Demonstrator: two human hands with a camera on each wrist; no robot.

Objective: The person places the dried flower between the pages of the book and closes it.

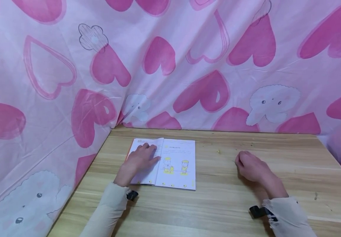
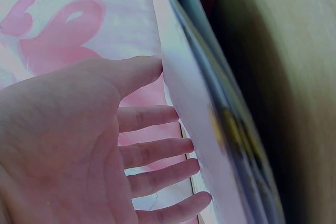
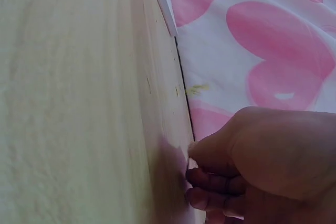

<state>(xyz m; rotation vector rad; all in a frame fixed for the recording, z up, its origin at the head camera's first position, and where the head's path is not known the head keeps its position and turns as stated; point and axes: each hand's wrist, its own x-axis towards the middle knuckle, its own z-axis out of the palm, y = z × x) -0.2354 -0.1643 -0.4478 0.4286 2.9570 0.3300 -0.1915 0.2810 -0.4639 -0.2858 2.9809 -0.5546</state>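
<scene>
An open book lies on the wooden table, its right page showing line drawings of two figures with yellow parts. My left hand rests on the left page, fingers spread and nearly straight. In the left wrist view, the left hand's fingertips touch the page, and the page edges fan beneath. Off to the right of the book, my right hand rests at the tabletop with its fingers loosely curled. The right wrist view shows nothing held in that hand.
The wooden tabletop carries a small yellowish mark between the book and the right hand. A pink heart-patterned cloth hangs along the table's back and left sides. Black straps sit at both wrists.
</scene>
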